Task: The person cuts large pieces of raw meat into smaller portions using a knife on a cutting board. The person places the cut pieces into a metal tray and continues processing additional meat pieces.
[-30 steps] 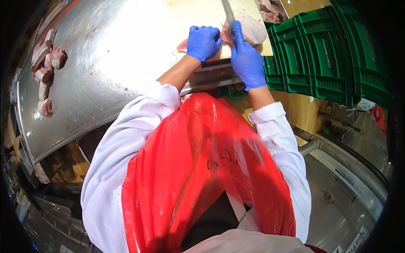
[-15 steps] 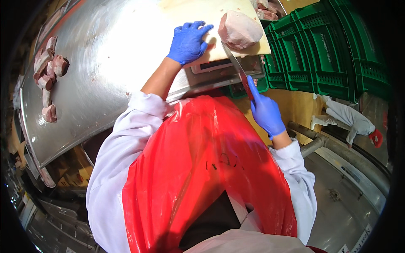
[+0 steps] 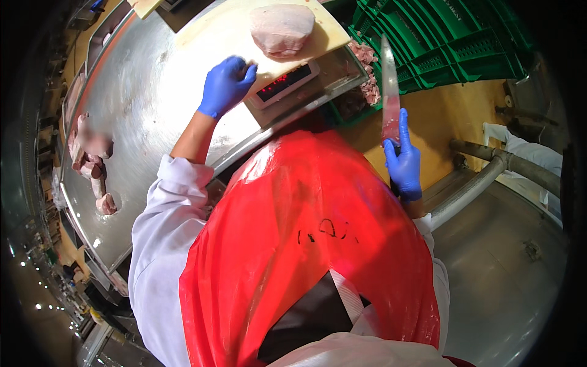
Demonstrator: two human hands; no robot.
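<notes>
Red plastic apron (image 3: 306, 202) fills most of the near view, with white sleeves (image 3: 162, 251) coming out on both sides of it. Right hand (image 3: 403, 162), in a blue glove, is wrapped round the handle of a knife (image 3: 390, 85), index finger laid straight along it. Blade points up and away from the body, out past the table's right edge, with wet reddish smears on the metal near the handle.

Left hand (image 3: 226, 87), same blue glove, sits by the board's near edge. Fingers are loosely half-curled, thumb standing off to the right, gripping nothing I can see. Honestly can't tell from this angle whether it touches the board or just hangs over it.

Right next to that hand is a scale (image 3: 310, 72) with a lit red display, poking out from the near side of the board (image 3: 211, 40). Big pale pink lump of meat (image 3: 282, 30) rests on the board beyond the scale, well apart from both the hand and the knife.

Shiny metal table (image 3: 143, 110) runs off to the left, with a cluster of smaller chunks (image 3: 96, 171) near its far left edge. Pinkish scraps (image 3: 369, 76) lie just beyond the table's right edge, and big green crates (image 3: 452, 43) fill the upper right. Over at the far right, behind a pipe rail (image 3: 483, 150), there's part of another person in white (image 3: 529, 150).
</notes>
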